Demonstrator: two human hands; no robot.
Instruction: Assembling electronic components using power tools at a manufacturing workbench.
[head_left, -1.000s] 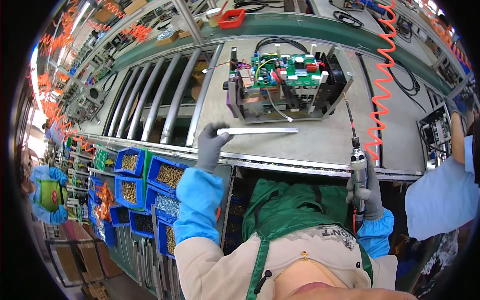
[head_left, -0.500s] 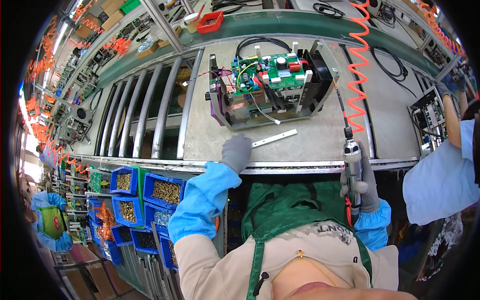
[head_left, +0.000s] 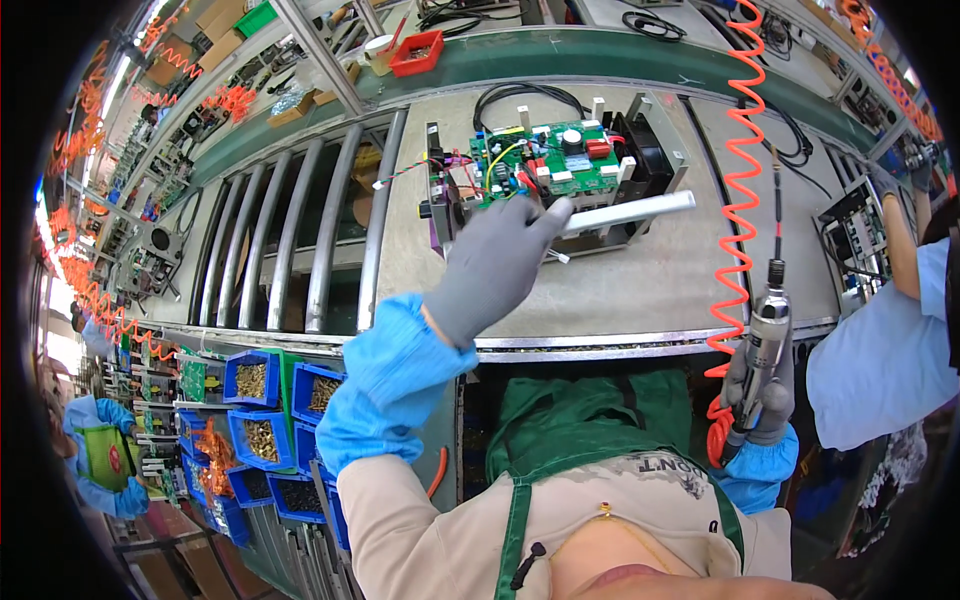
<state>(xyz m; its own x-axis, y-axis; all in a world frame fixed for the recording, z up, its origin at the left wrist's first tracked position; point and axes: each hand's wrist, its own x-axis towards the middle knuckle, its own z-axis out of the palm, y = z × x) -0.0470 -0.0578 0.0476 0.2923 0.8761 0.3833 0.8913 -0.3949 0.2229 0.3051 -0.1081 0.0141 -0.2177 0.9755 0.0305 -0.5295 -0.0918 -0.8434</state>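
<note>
My left hand (head_left: 497, 262), in a grey glove with a blue sleeve, holds one end of a long silver metal bar (head_left: 640, 211) and lifts it over the front of an open electronic unit (head_left: 545, 175). That unit shows a green circuit board with wires and sits on the grey workbench (head_left: 640, 285). My right hand (head_left: 757, 392), also gloved, grips a grey electric screwdriver (head_left: 765, 335) upright at the bench's near edge. An orange coiled cable (head_left: 740, 160) runs up from the tool.
Metal conveyor rollers (head_left: 290, 250) lie left of the unit. Blue bins of small parts (head_left: 262, 385) hang below the bench at left. Another person's blue sleeve (head_left: 885, 345) is at the right. A red tray (head_left: 416, 52) sits at the far side.
My left hand has picked the silver bar up from the bench and raised it toward the unit. The view has come closer to the unit. My right hand stays on the screwdriver.
</note>
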